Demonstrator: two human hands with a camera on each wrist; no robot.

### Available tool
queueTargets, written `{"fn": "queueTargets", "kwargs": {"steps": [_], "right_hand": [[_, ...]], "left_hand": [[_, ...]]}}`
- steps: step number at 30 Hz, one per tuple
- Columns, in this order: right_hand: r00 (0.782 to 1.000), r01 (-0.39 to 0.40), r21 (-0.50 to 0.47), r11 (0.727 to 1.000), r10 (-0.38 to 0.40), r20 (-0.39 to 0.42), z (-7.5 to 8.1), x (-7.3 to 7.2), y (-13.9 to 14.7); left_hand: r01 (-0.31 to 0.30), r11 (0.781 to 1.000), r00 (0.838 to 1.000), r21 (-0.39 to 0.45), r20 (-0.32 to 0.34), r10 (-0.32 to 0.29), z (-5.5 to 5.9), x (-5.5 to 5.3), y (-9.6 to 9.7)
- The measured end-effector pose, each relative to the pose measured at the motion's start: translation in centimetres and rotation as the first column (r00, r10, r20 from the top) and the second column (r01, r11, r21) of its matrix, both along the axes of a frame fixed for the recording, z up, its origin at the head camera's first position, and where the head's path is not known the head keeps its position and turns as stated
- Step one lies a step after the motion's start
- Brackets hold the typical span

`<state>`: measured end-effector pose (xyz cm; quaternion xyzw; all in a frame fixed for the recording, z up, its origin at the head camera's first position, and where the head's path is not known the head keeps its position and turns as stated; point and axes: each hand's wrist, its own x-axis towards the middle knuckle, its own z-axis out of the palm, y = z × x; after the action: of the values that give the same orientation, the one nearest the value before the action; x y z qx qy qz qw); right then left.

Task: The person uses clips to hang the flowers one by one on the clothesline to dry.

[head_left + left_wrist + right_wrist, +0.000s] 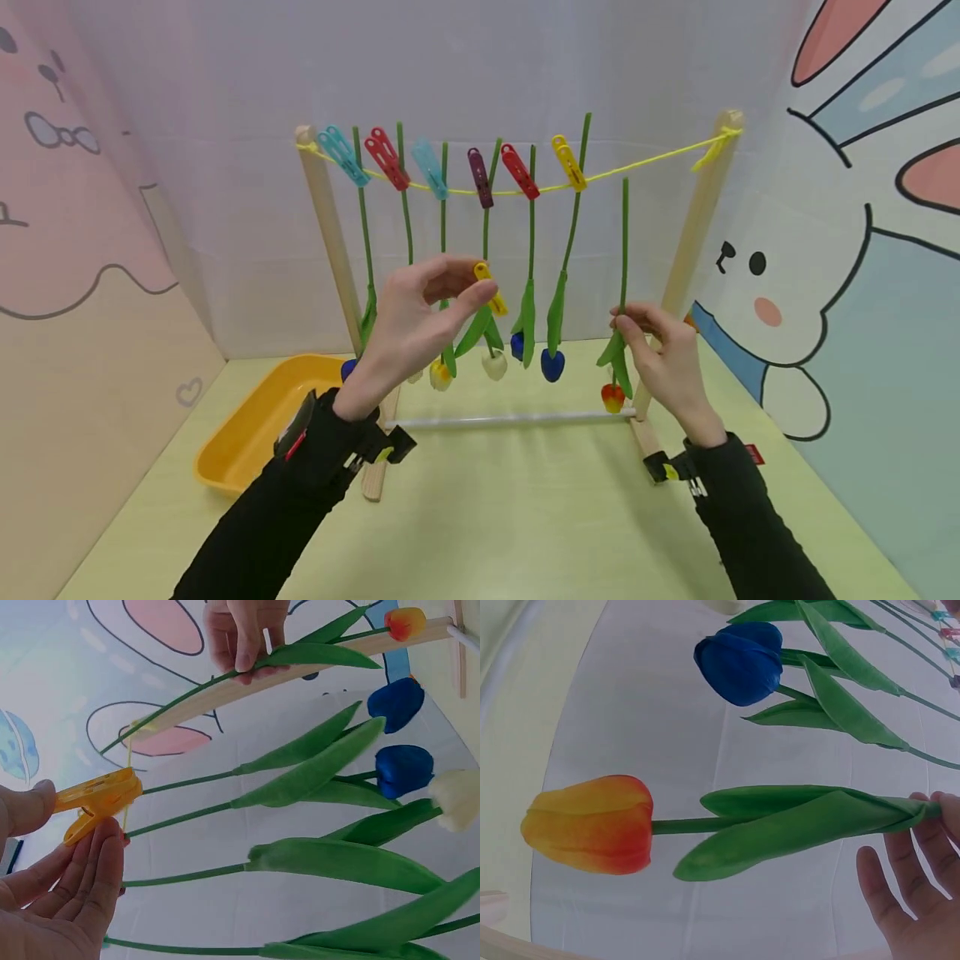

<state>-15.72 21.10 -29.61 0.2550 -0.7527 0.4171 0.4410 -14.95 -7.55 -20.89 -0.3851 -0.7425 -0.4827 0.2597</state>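
Observation:
My left hand [423, 321] pinches a yellow clothespin [491, 289] between thumb and fingers, in front of the hanging flowers. In the left wrist view the clothespin [101, 799] points toward the stems. With my right hand [667, 358] I pinch the stem of an orange-red tulip [612, 397] just above its leaves, bloom downward, near the right post. The right wrist view shows its yellow-orange bloom [592, 825] and two green leaves. The tulip's stem top rises to about the height of the yellow string [645, 162], at the right part of the line.
Several tulips hang head down from the string by clothespins, among them a blue tulip [552, 365] under a yellow clip [569, 163]. Wooden posts [697, 208] hold the string, with a white bar [510, 419] low between them. A yellow basin [225, 450] stands at left.

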Motion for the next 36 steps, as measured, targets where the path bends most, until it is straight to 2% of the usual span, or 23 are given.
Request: {"fn": "queueTargets", "kwargs": {"steps": [6, 12, 16, 20, 24, 31, 36], "right_hand": [[1.000, 0.030, -0.030, 0.999, -0.030, 0.000, 1.7, -1.2, 0.1], [0.999, 0.026, -0.069, 0.997, -0.024, 0.028, 2.5, -2.3, -0.3], [0.998, 0.041, -0.093, 0.995, -0.037, 0.047, 2.8, -2.8, -0.6], [0.998, 0.045, -0.112, 0.993, -0.039, 0.051, 3.0, -3.2, -0.9], [0.998, 0.052, -0.124, 0.991, -0.047, 0.043, 3.0, -3.6, -1.0], [0.999, 0.044, -0.129, 0.991, -0.042, 0.026, 2.9, -3.8, -1.4], [0.999, 0.045, -0.129, 0.991, -0.042, 0.023, 3.0, -4.0, -1.6]], "left_hand": [[-0.007, 1.000, 0.999, 0.006, -0.042, 0.007, 4.0, -0.5, 2.9], [-0.014, 1.000, 0.997, 0.015, -0.075, 0.016, 7.5, -1.5, 6.5], [-0.100, 0.995, 0.990, 0.006, -0.097, 0.100, 9.0, -2.2, 8.6], [-0.211, 0.977, 0.969, -0.008, -0.134, 0.208, 10.1, -2.5, 10.2], [-0.271, 0.962, 0.950, -0.026, -0.167, 0.263, 10.6, -2.7, 11.4], [-0.331, 0.943, 0.939, -0.041, -0.117, 0.324, 10.9, -3.1, 12.8], [-0.333, 0.943, 0.938, -0.023, -0.108, 0.329, 11.0, -3.4, 13.2]]}}
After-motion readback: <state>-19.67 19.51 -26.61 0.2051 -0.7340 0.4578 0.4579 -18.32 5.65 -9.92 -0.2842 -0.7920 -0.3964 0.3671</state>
